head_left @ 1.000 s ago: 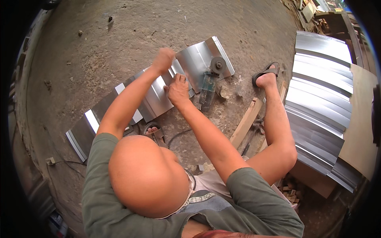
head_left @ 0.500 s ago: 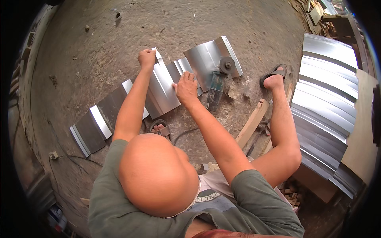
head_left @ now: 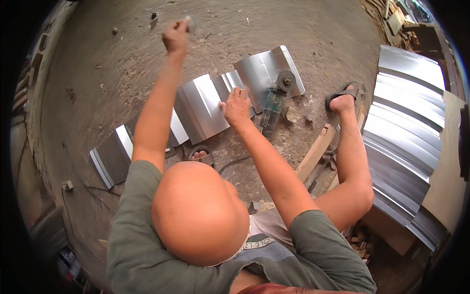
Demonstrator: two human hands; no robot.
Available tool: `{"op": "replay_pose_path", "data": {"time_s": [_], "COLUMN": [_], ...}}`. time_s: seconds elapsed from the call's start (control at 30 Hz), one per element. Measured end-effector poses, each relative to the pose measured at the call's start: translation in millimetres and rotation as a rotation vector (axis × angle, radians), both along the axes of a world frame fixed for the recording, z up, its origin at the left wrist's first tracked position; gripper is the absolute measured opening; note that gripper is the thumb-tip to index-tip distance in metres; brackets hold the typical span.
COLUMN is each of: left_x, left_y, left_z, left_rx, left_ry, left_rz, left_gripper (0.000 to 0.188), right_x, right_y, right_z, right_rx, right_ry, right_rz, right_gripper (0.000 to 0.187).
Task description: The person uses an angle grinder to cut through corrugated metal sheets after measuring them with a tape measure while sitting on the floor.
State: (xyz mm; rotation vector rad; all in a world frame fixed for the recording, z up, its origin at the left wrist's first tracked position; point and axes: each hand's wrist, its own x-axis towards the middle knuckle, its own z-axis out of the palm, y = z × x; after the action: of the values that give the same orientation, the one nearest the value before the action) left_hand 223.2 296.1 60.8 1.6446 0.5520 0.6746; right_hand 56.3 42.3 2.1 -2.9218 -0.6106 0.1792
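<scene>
One long strip of folded sheet metal (head_left: pixel 205 105) lay on the rough, dusty concrete floor (head_left: pixel 98 73), running from about eight o'clock up toward one o'clock; it was thin, shiny and silver-grey, bent into flat panels with raised ribs. One angle grinder (head_left: pixel 274 100) rested on the strip's upper end, toward one o'clock from the picture's middle, its round dark disc uppermost and its greenish body pointing down toward six o'clock. Two hands were in view. The right hand (head_left: pixel 237 105) lay flat on the strip just left of the grinder, fingers spread and pressing the metal, gripping nothing. The left hand (head_left: pixel 175 35) was raised well off the strip at about eleven o'clock, curled tight around a small pale grey object (head_left: pixel 190 22) that poked out at its top; what that object was could not be told. At three o'clock stood one stack of corrugated metal sheets (head_left: pixel 406 122), ridged and glossy, several layers deep. One pale wooden batten (head_left: pixel 317 152) lay slanting between the stack and the strip, beside a bare leg whose foot wore one dark sandal (head_left: pixel 341 93). A second sandalled foot (head_left: pixel 199 154) showed just below the strip, near the middle. One cable (head_left: pixel 234 162) curled over the floor beside it.
</scene>
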Motion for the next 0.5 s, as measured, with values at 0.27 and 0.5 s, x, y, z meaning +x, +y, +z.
{"op": "replay_pose_path", "data": {"time_s": [0.27,0.5], "left_x": [-115,-367], "left_y": [182,21], "left_z": [64,33], "left_rx": [0.677,-0.149], "left_ry": [0.682,0.518], "left_rz": [0.164,-0.163], "left_gripper": [0.04,0.024], "right_x": [1,-4], "right_y": [7,-22], "right_z": [20,45], "right_rx": [-0.008,0.165], "right_ry": [0.121,0.023], "right_rz": [-0.031,-0.058], "right_gripper": [0.073,0.06]}}
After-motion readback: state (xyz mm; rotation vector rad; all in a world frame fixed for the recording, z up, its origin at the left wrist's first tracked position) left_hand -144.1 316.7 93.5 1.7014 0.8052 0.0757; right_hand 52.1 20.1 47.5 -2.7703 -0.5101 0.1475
